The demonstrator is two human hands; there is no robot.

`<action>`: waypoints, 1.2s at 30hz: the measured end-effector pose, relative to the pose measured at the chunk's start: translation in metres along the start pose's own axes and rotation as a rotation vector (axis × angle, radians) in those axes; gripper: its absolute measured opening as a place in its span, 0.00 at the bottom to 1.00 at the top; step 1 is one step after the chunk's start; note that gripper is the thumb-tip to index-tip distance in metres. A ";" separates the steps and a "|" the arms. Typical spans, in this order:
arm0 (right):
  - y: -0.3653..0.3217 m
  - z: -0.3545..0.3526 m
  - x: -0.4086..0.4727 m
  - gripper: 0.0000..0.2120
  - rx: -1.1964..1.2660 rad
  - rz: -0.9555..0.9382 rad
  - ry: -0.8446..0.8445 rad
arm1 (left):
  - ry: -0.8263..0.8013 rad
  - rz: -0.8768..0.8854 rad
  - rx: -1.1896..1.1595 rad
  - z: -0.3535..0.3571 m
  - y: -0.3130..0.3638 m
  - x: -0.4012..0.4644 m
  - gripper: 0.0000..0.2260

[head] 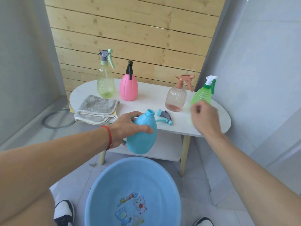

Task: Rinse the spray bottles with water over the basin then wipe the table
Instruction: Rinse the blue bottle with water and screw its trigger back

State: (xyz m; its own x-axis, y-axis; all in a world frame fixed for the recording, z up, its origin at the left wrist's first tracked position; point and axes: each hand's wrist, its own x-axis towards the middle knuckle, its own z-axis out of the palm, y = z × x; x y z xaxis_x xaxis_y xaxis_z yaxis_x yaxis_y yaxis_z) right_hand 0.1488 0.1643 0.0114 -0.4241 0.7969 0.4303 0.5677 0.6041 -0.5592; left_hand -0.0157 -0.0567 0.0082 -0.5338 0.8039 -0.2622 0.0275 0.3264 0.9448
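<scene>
My left hand [128, 126] grips a blue bottle [143, 137] with no cap, held tilted in front of the white table [151, 97] and above the blue basin [132, 190]. Its blue and grey spray head [164, 117] lies on the table beside it. My right hand [205, 117], blurred, hovers with loosely curled fingers over the table's right end, in front of the green bottle [203, 93]. It holds nothing that I can see. A pale yellow-green bottle [105, 84], a pink bottle [128, 87] and a clear peach bottle [176, 97] stand upright on the table.
A folded grey cloth [96, 109] lies on the table's left end. A lower shelf [166, 147] runs under the tabletop. A wooden slat wall [130, 35] stands behind. A coiled hose [57, 119] lies on the floor at left. My shoes [64, 212] flank the basin.
</scene>
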 end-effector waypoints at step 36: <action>-0.029 0.024 0.010 0.13 0.316 -0.324 -0.409 | 0.232 -0.084 -0.049 -0.065 -0.026 0.009 0.24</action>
State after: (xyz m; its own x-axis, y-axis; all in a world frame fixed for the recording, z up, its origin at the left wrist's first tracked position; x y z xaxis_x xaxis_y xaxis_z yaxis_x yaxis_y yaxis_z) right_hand 0.1116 0.1550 0.0148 -0.8126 0.4723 0.3415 0.1540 0.7390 -0.6559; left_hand -0.0761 -0.0903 -0.0061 -0.7122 0.6377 -0.2934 -0.0633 0.3579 0.9316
